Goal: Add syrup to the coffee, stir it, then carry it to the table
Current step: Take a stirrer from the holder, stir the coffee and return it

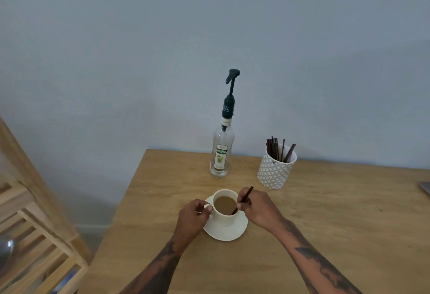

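At lower centre the cup (pixel 225 207) is steadied on its saucer (pixel 224 231) by the left hand (pixel 194 214) pinched on the handle, the stirrer (pixel 243 200) gripped by the right hand (pixel 258 207) is best swirled gently, clear of the rim

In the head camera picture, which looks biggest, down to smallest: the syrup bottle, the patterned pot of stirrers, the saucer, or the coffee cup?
1. Syrup bottle, tallest by far with its pump.
2. Patterned pot and saucer: too alike to rank, and the saucer is nearer the camera and partly hidden.
3. Coffee cup, smallest.
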